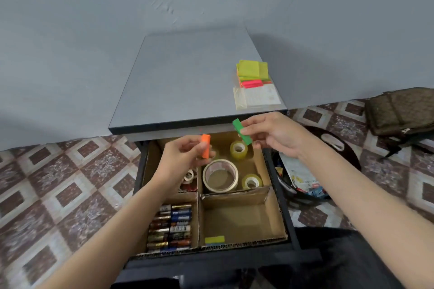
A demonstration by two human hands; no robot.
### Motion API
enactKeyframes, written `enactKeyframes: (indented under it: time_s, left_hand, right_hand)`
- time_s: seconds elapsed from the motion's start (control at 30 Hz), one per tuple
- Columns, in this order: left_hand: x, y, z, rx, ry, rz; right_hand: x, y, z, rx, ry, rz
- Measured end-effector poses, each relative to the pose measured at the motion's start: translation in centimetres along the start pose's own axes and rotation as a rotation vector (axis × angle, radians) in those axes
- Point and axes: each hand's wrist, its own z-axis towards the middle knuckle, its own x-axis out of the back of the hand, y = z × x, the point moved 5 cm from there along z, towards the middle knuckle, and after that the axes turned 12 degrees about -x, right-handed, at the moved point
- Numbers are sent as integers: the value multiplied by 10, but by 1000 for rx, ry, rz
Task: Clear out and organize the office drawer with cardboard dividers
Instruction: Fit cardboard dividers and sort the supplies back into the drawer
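rolls half hidden | left hand pinches orange pad | right hand pinches green pad

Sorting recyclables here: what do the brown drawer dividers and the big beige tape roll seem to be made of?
The brown drawer dividers look like matte corrugated cardboard: fluting shows along the front edge. The big beige tape roll seems to be paper masking tape, dull and cream; another matte tape is possible.
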Motion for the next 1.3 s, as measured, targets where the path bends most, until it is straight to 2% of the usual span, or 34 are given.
enactKeyframes:
  time_s: [0.07,0.17,0.33,0.43,0.5,0.67,0.77,0.87,1.07,1.3]
  left_hand:
    - [-2,-11,-25,99,-77,-37]
    - [-4,-30,-47,208,-149,27]
    - [-9,-48,-51,271,-202,159]
    - [-15,-59,-47,295,-296,235]
    - [-20,-64,-45,270,-418,378]
    - [-43,-80,-47,117,-831,966]
    - [-57,-90,-51,135,-874,1298]
    - [-68,-96,-58,152,-919,1508]
    - [-69,-106,-60,25,-1036,1639]
    - [-67,-108,-51,21,-1079,1647]
  right_hand:
    - [-8,19,1,-51,-12,15]
    - [-18,47,7,-102,-1,21]
    - [-24,67,22,-161,-25,13]
    - [-19,65,28,-154,-30,17]
    - [-17,65,30,-155,-30,45]
    - [-16,71,37,-152,-21,27]
    - [-20,74,39,-147,-48,-34]
    - [-23,77,41,-155,-75,-50]
    - [-20,80,41,-156,-92,-29]
    - [-20,83,41,-148,-87,-80]
